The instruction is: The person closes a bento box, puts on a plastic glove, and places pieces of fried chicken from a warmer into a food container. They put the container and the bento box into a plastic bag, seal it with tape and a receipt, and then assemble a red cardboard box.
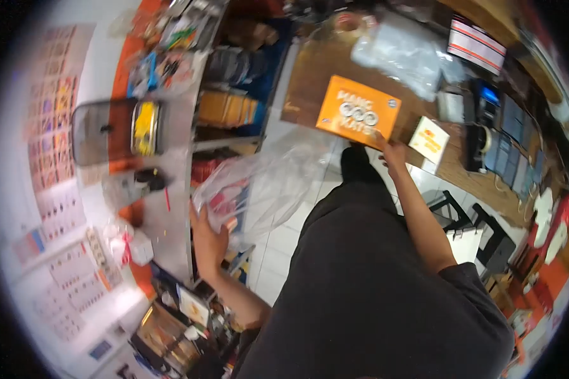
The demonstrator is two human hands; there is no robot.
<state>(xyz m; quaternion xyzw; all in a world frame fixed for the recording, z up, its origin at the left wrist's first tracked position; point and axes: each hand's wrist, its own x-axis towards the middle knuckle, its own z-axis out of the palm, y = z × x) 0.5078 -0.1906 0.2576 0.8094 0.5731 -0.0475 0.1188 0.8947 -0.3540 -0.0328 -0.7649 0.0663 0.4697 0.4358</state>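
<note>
A clear plastic bag (275, 183) hangs from my left hand (208, 243), whose fingers are closed on its edge. Over the wooden table (306, 66), an orange box (358, 112) with white lettering lies near the front edge. My right hand (392, 153) is at the lower right corner of that box, with its fingers pinched on it. Just right of this hand, a small white and yellow box (429, 139) sits at the table's edge.
Clear plastic packaging (401, 54), a screen (477, 44) and a tape dispenser (480, 145) are on the table. Shelves with stacked orange boxes (226, 108) stand at the left, beside a counter (177, 126). A black stool (452, 211) is at the lower right.
</note>
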